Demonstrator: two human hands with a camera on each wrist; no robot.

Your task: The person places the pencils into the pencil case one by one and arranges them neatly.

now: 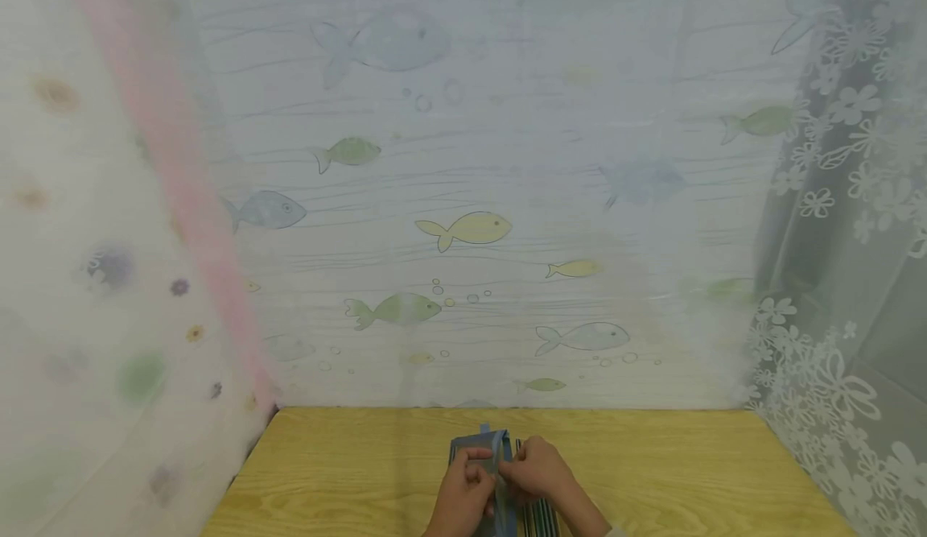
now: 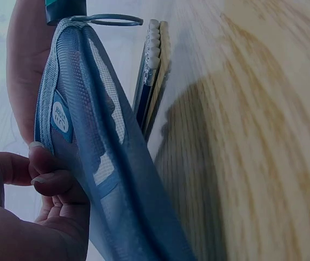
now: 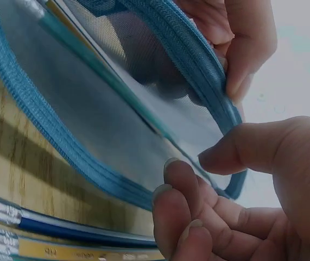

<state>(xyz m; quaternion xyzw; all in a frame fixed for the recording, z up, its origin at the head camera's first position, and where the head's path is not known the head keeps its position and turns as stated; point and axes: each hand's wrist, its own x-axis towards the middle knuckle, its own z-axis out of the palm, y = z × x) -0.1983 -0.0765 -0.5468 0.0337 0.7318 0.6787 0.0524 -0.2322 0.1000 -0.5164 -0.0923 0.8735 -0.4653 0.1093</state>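
A blue mesh zip pencil case stands unzipped, its mouth gaping in the right wrist view. My left hand pinches its edge, thumb against bent fingers, beside the zip band. Inside lies a teal pencil, ferrule end deep in the pouch, its other end running toward my right hand. My right hand is at the mouth, fingers loosely bent, thumb standing apart from the fingertips; no grip on the pencil shows. Another pencil or two with a gold-coloured edge lie beside the teal one.
On the wood-grain table, several pencils lie side by side just right of the case, with white erasers and silver ferrules. A zip-pull loop sticks out from the case's end. Fish-printed sheeting hangs behind the table.
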